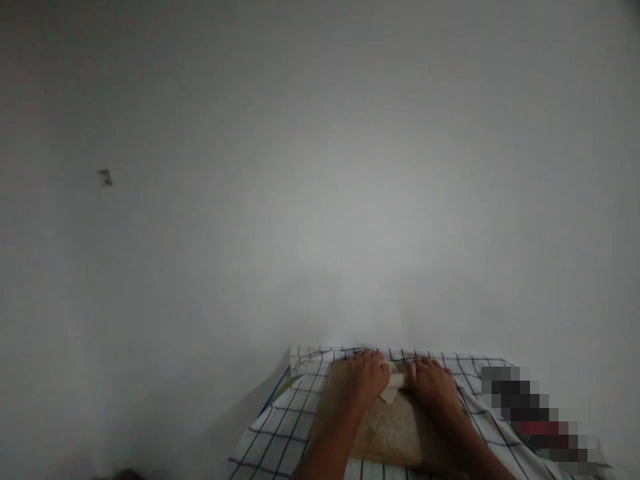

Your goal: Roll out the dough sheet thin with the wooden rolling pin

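A pale rolling pin (399, 381) lies crosswise near the far end of a wooden board (385, 433). My left hand (369, 375) is closed round its left end, and my right hand (433, 383) grips the right end. Only the middle of the pin shows between them; my fingers hide the rest. Under it is a thin, pale piece of dough (389, 395), whose near corner sticks out towards me. Bare wood, lightly marked with pale patches, stretches from the dough to the board's near edge.
Beneath the board a white cloth with dark checked lines (280, 427) covers the table. A blue edge (274, 392) shows at the cloth's left side. Directly behind stands a plain pale wall (350, 200). A blurred-out dark patch (540, 417) lies at the right.
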The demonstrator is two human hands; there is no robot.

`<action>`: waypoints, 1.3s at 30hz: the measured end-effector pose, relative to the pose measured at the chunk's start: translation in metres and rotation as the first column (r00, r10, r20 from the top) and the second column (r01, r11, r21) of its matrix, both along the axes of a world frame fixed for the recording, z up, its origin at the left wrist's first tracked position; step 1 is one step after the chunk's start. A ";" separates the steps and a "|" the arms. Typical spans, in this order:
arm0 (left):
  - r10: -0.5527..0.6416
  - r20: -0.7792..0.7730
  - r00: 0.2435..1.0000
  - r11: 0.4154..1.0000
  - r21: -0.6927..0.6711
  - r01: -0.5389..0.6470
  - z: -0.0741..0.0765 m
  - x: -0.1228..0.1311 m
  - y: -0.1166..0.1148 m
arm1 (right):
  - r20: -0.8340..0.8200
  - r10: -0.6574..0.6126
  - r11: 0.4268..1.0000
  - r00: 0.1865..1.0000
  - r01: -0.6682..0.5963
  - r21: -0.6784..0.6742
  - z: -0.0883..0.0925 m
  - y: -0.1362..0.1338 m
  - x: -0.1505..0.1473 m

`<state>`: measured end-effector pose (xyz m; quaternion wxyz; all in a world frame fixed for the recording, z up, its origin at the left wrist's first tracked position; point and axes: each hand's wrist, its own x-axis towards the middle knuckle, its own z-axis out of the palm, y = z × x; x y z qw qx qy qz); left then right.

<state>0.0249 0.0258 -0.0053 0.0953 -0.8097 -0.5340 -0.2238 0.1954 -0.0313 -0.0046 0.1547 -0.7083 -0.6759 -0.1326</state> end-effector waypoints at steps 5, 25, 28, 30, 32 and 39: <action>-0.027 0.046 0.999 0.992 0.121 0.021 -0.023 0.000 -0.004 | 0.026 0.051 0.998 0.998 -0.052 0.042 -0.005 -0.011 -0.002; -0.113 0.139 0.984 0.994 0.023 0.110 -0.008 -0.012 -0.085 | 0.033 0.067 0.997 0.997 -0.068 0.024 -0.004 -0.049 -0.016; -0.126 0.105 0.986 0.991 -0.031 0.130 0.000 -0.016 -0.103 | 0.031 0.069 0.998 0.997 -0.069 0.000 -0.001 -0.056 -0.018; -0.135 0.091 0.987 0.989 -0.052 0.140 0.000 -0.019 -0.114 | 0.041 0.065 0.998 0.997 -0.065 0.019 -0.001 -0.060 -0.019; -0.140 0.093 0.986 0.987 -0.063 0.146 -0.004 -0.021 -0.122 | 0.047 0.057 0.997 0.997 -0.059 0.040 -0.002 -0.062 -0.020; -0.157 0.114 0.981 0.983 -0.074 0.166 -0.012 -0.023 -0.122 | 0.048 0.095 0.995 0.994 -0.097 0.040 -0.003 -0.060 -0.019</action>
